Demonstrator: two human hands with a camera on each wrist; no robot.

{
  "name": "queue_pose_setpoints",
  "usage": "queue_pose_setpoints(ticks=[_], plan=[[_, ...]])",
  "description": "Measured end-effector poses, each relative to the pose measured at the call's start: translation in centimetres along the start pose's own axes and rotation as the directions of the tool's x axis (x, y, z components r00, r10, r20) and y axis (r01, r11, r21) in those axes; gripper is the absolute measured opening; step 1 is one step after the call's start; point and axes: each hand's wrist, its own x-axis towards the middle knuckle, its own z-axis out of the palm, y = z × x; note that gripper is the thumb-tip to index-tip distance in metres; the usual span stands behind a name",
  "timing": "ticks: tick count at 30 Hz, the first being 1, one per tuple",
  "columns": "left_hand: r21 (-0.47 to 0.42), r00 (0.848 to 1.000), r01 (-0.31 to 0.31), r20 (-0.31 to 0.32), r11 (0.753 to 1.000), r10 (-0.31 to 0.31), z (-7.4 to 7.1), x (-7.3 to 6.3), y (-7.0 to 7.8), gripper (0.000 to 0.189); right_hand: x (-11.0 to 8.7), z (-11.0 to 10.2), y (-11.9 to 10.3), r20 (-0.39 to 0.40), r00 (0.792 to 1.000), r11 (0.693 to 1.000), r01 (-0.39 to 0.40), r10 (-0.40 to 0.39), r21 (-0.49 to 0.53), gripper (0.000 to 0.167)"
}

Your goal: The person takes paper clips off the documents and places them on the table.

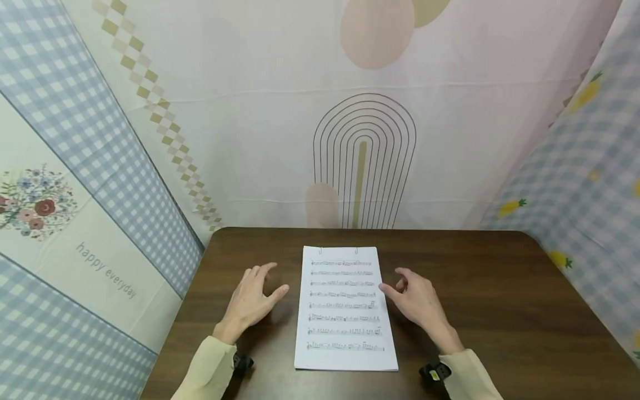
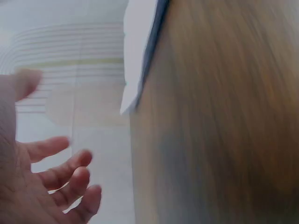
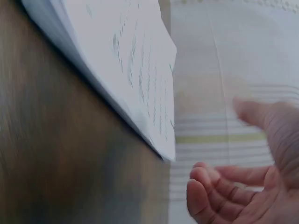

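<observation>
I've got the sheet music (image 1: 345, 311) lying flat on the counter (image 1: 500, 311), left hand (image 1: 251, 300) and right hand (image 1: 419, 300) either side, both holding nothing, fingers loosely bent, thumbs spread wide. Right thumb's hovering close by the right edge, so a hasty inward sweep could skew the stack, I'd say; pinching one page carelessly might tear it at the far-edge loops (image 1: 356, 251).

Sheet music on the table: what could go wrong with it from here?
The sheet music lies flat on the table between the left hand and right hand, held by neither, so a brush might push it askew. Its side looks thick in the right wrist view, like several pages, so more than one might lift together.
</observation>
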Motion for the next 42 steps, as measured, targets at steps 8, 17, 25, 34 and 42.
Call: queue_pose_setpoints(ticks=[8, 17, 25, 34, 42], plan=[[0.017, 0.978, -0.08, 0.197, 0.997, 0.075, 1.7, -0.5, 1.5, 0.055, 0.0, 2.3, -0.3, 0.068, 0.99, 0.991, -0.128, 0.126, 0.034, 0.047], [0.016, 0.93, -0.135, 0.348, 0.991, 0.121, 2.8, -1.0, 1.6, 0.062, 0.4, 3.4, -0.1, 0.093, 0.976, 0.975, -0.203, 0.195, 0.087, 0.037], [0.019, 0.93, -0.14, 0.345, 0.99, 0.125, 3.0, -1.0, 1.5, 0.062, 0.7, 3.6, 0.1, 0.091, 0.97, 0.957, -0.238, 0.225, 0.167, 0.026], [0.008, 0.933, -0.138, 0.336, 0.99, 0.127, 3.1, -0.9, 1.4, 0.064, 1.4, 3.6, 0.1, 0.097, 0.969, 0.947, -0.243, 0.227, 0.21, 0.021], [-0.02, 0.939, -0.08, 0.333, 0.997, 0.082, 3.1, -0.9, 1.2, 0.063, 1.6, 3.6, 0.0, 0.119, 0.97, 0.947, -0.233, 0.211, 0.222, 0.016]])
